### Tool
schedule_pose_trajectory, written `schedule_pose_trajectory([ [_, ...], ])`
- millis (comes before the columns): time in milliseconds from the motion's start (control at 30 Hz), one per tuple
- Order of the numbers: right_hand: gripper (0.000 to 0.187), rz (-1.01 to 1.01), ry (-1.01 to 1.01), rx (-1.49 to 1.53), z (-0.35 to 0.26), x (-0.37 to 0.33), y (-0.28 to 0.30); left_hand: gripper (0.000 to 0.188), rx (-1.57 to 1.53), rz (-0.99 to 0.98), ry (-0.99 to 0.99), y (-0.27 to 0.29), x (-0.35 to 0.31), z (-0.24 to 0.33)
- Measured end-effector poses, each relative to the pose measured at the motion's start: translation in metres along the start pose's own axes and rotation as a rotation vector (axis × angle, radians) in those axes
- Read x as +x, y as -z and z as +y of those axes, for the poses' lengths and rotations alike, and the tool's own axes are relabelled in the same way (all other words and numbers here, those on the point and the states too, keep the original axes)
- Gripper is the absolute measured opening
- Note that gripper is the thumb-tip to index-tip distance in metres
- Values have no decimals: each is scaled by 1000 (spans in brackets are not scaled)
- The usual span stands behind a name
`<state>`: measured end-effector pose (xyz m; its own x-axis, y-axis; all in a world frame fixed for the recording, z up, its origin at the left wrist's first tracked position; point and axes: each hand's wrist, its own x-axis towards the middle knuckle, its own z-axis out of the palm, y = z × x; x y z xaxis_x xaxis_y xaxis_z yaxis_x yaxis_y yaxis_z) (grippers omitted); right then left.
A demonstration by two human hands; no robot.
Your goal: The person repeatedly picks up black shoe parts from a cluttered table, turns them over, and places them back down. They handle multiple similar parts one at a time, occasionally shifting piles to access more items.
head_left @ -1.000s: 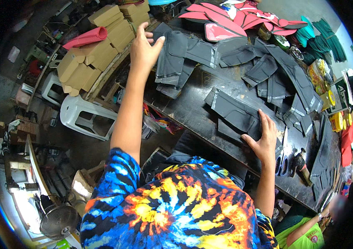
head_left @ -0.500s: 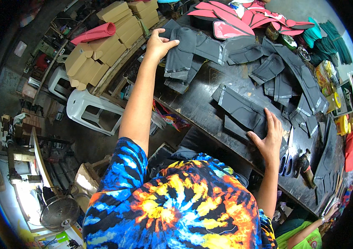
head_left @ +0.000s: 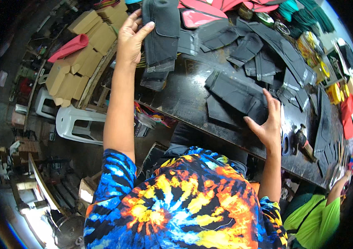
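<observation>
While the left hand [head_left: 130,41] pinched: black panel [head_left: 162,39] edge, worktop [head_left: 180,101] far left, fingers nearly closed.
Right hand [head_left: 269,126]: fingers stood wide around second panel [head_left: 236,95], nearer on worktop.
Panels: seemed light, bendable; edges probably held best.

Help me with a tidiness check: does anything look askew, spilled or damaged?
Nothing looks clearly spilled or damaged. The oddest spot is beyond the right hand: black pieces overlap at mixed angles on the dark table, rather than in a neat stack, so that part looks untidy.
</observation>
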<state>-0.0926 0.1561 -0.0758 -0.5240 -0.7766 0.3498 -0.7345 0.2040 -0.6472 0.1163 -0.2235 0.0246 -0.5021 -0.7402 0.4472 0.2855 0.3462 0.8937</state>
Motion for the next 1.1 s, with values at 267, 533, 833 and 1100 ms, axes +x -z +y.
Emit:
schedule_pose_trajectory([
  [267,106,-33,-292,-82,18,-33,16,51,73,-328,239,-85,-99,-10],
  [533,71,-19,-413,398,40,-54,21,48,19,-274,518,-78,-171,-56],
  [833,62,-14,-336,416,36,-53,30,51,5,-231,527,-75,-166,-54],
  [1100,54,-48,-169,15,48,-42,152,45,77,-107,474,-52,-162,-66],
])
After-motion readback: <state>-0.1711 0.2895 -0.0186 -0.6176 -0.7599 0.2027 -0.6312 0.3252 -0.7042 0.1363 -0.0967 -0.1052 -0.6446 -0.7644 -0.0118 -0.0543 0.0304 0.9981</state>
